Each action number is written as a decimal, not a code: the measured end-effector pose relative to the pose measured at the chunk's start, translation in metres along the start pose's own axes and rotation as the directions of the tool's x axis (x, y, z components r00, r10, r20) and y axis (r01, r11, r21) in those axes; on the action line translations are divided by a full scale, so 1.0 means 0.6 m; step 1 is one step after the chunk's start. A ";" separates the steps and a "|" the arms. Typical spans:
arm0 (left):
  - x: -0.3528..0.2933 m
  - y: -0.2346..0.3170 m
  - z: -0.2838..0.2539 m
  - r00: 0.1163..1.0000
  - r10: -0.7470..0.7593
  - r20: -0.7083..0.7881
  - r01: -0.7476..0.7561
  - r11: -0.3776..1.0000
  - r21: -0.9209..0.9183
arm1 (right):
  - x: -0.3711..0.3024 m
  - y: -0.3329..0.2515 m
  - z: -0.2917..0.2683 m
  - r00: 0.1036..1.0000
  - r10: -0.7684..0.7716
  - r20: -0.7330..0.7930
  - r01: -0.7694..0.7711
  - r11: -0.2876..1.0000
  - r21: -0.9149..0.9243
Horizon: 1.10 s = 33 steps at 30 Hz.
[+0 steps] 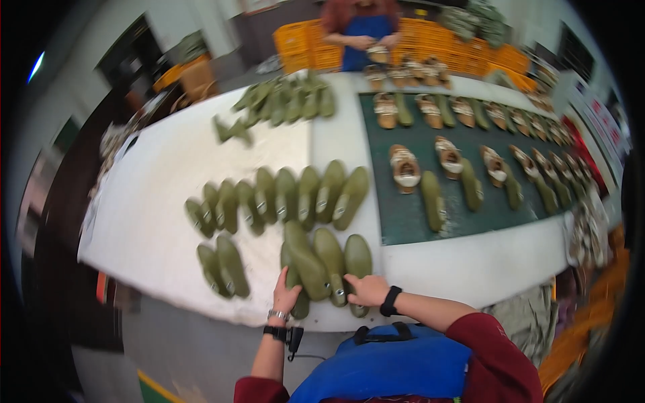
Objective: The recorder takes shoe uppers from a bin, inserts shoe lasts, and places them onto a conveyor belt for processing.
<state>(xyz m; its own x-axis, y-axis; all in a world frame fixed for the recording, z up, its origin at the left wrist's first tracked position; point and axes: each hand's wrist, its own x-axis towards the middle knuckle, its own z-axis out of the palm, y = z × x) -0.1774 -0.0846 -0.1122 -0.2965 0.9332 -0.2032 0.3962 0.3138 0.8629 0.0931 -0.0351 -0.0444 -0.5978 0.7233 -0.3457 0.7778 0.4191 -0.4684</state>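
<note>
A group of green shoe lasts stands at the near edge of the table. My left hand [286,296] grips the leftmost last [300,307] of the group, thumb and forefinger on its two sides. A larger last [308,262] leans over that one. My right hand [369,291] lies across the rightmost last [358,255], its fingertips reaching the last [329,252] beside it. The right hand's lower fingers are partly hidden. Two more lasts [232,265] stand left of my left hand, and a row of several lasts [285,191] stands just beyond.
On the white table [154,201], more lasts [292,101] are heaped at the far side. A green mat [403,225] at the right carries rows of sandals [404,168] and lasts. Across the table a person in a blue apron [366,43] handles a shoe before orange crates [299,47].
</note>
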 end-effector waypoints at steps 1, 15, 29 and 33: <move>-0.001 0.002 0.012 0.988 0.157 -0.013 -0.156 0.986 0.061 | -0.009 0.010 0.003 0.999 0.020 -0.034 -0.018 0.999 0.042; -0.166 0.389 0.289 0.361 0.818 0.448 -0.931 0.341 0.129 | -0.536 0.247 0.011 0.520 0.511 -0.684 -0.243 0.857 0.455; -0.436 0.539 0.640 -0.553 0.537 0.637 -0.662 0.181 -0.727 | -1.228 -0.131 0.276 -0.806 -0.120 -0.579 -0.424 -0.566 0.707; -0.517 0.592 0.714 -0.737 0.454 0.501 -0.502 0.129 -0.855 | -1.198 -0.155 0.352 -0.961 0.104 -0.257 -0.242 -0.768 0.593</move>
<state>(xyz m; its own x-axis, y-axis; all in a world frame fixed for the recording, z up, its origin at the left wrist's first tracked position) 0.4276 -0.1872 0.0591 0.8337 -0.4573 0.3097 -0.5432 -0.5777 0.6093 0.4098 -0.7099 0.0761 0.7050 -0.5105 0.4923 -0.5678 -0.8222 -0.0394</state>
